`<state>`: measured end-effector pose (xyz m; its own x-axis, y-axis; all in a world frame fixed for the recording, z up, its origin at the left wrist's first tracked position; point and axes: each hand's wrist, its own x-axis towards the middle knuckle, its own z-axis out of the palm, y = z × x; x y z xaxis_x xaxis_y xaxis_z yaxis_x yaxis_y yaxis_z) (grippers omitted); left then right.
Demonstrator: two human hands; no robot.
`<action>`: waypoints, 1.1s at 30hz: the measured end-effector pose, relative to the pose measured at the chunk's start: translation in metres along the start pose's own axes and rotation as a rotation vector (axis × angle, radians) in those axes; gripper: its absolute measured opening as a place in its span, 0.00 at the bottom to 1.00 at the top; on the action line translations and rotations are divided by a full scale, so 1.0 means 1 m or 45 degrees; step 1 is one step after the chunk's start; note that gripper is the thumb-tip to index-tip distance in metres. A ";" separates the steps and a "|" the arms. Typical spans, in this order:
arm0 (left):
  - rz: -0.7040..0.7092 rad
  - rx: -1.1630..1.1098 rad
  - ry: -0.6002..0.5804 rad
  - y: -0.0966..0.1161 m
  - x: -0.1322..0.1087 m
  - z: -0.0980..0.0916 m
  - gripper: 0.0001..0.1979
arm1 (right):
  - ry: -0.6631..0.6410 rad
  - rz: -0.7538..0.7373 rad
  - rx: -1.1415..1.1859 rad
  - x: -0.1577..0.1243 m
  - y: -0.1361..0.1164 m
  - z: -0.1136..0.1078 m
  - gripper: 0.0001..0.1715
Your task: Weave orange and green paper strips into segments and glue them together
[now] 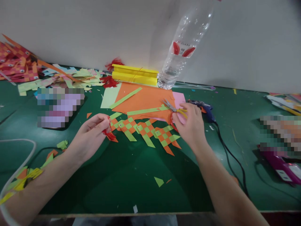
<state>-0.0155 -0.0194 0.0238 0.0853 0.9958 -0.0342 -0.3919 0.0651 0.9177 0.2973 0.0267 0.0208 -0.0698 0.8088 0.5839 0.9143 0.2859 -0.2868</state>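
My left hand point(95, 130) is closed in a pinch on a small red tassel point(110, 136), whose threads hang below the fingertips. Right beside it, several woven paper fish point(145, 130) in orange and light green lie in a row on the green table. My right hand point(190, 124) is closed around the scissors point(172, 108), with red and yellow handles and blades pointing up and left. Under the blades are orange paper sheets point(145, 97) with light green paper strips point(147, 111) on top. My right fingers partly hide the handles.
A tilted plastic bottle point(175, 62) leans on the wall beside folded yellow paper point(135, 75). A dark blue glue gun point(208, 111) trails a black cord at right. A blurred-out phone point(60, 108), paper strips point(77, 77) and red-orange woven pieces point(17, 62) lie at left.
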 end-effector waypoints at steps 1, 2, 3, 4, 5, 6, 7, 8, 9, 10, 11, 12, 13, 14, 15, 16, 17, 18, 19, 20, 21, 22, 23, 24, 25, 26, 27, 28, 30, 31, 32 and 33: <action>0.037 0.079 -0.031 -0.001 -0.001 0.001 0.04 | -0.016 -0.061 0.086 -0.003 -0.014 -0.003 0.15; 0.079 0.169 -0.069 -0.002 -0.002 0.002 0.04 | -0.031 -0.122 0.177 -0.008 -0.029 -0.006 0.14; 0.121 0.267 -0.116 -0.003 -0.004 0.003 0.05 | -0.079 -0.192 0.271 -0.013 -0.043 -0.008 0.13; 0.158 0.366 -0.173 -0.004 -0.006 0.005 0.05 | -0.129 -0.247 0.362 -0.020 -0.057 -0.010 0.12; 0.184 0.461 -0.235 -0.004 -0.007 0.007 0.05 | -0.190 -0.315 0.445 -0.026 -0.069 -0.010 0.12; 0.203 0.547 -0.296 -0.004 -0.009 0.010 0.05 | -0.255 -0.385 0.517 -0.033 -0.079 -0.011 0.11; 0.212 0.624 -0.347 -0.004 -0.011 0.013 0.05 | -0.316 -0.437 0.582 -0.039 -0.087 -0.011 0.11; 0.213 0.692 -0.388 -0.004 -0.013 0.015 0.05 | -0.349 -0.466 0.637 -0.043 -0.093 -0.011 0.11; 0.213 0.748 -0.420 -0.003 -0.015 0.018 0.05 | -0.362 -0.487 0.690 -0.047 -0.098 -0.011 0.11; 0.213 0.793 -0.451 -0.002 -0.017 0.020 0.05 | -0.362 -0.494 0.737 -0.049 -0.101 -0.011 0.11; 0.214 0.826 -0.475 -0.002 -0.019 0.022 0.05 | -0.356 -0.491 0.776 -0.051 -0.103 -0.011 0.12; 0.219 0.846 -0.493 -0.001 -0.020 0.023 0.05 | -0.354 -0.476 0.808 -0.051 -0.104 -0.011 0.12; 0.224 0.857 -0.508 0.000 -0.021 0.024 0.04 | -0.360 -0.451 0.833 -0.051 -0.105 -0.012 0.12; 0.233 0.860 -0.522 0.000 -0.022 0.024 0.04 | -0.373 -0.420 0.855 -0.051 -0.106 -0.012 0.12; 0.241 0.864 -0.533 0.001 -0.022 0.024 0.04 | -0.392 -0.384 0.877 -0.051 -0.107 -0.013 0.11; 0.247 0.868 -0.543 0.001 -0.022 0.024 0.04 | -0.418 -0.350 0.902 -0.051 -0.107 -0.013 0.12; 0.252 0.874 -0.555 0.001 -0.022 0.024 0.04 | -0.443 -0.321 0.928 -0.051 -0.108 -0.012 0.12; 0.257 0.882 -0.567 0.001 -0.022 0.024 0.05 | -0.462 -0.296 0.953 -0.052 -0.108 -0.012 0.12; 0.260 0.893 -0.576 0.001 -0.021 0.024 0.04 | -0.478 -0.275 0.974 -0.053 -0.109 -0.011 0.11; 0.265 0.904 -0.585 0.000 -0.021 0.024 0.04 | -0.490 -0.259 0.992 -0.054 -0.109 -0.009 0.11; 0.271 0.913 -0.595 0.000 -0.020 0.023 0.04 | -0.499 -0.248 1.005 -0.055 -0.109 -0.008 0.11; 0.279 0.917 -0.603 0.000 -0.020 0.023 0.04 | -0.500 -0.244 1.015 -0.056 -0.109 -0.007 0.11; 0.285 0.916 -0.600 0.000 -0.020 0.022 0.04 | -0.495 -0.248 1.019 -0.057 -0.108 -0.006 0.11; 0.285 0.911 -0.582 0.000 -0.020 0.021 0.03 | -0.488 -0.262 1.014 -0.057 -0.107 -0.005 0.10; 0.279 0.907 -0.553 0.000 -0.020 0.021 0.05 | -0.482 -0.278 0.996 -0.056 -0.106 -0.005 0.09; 0.275 0.905 -0.513 0.000 -0.021 0.020 0.07 | -0.468 -0.287 0.970 -0.054 -0.104 -0.006 0.08; 0.276 0.909 -0.472 0.000 -0.021 0.019 0.10 | -0.457 -0.287 0.937 -0.051 -0.102 -0.006 0.07; 0.291 0.919 -0.437 0.000 -0.022 0.018 0.13 | -0.444 -0.276 0.900 -0.049 -0.099 -0.007 0.07; 0.372 0.981 -0.420 -0.003 -0.023 0.018 0.15 | -0.418 -0.214 0.817 -0.043 -0.093 -0.007 0.06; 0.432 1.035 -0.454 -0.006 -0.023 0.018 0.15 | -0.407 -0.170 0.776 -0.041 -0.090 -0.006 0.06; 0.490 1.102 -0.516 -0.009 -0.024 0.019 0.16 | -0.401 -0.129 0.738 -0.039 -0.087 -0.006 0.06; 0.542 1.180 -0.607 -0.012 -0.025 0.020 0.17 | -0.402 -0.094 0.706 -0.037 -0.084 -0.004 0.06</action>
<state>0.0054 -0.0460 0.0214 0.5264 0.7859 0.3246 0.3421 -0.5452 0.7653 0.2247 -0.0296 0.0266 -0.3156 0.8651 0.3898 0.5665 0.5014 -0.6540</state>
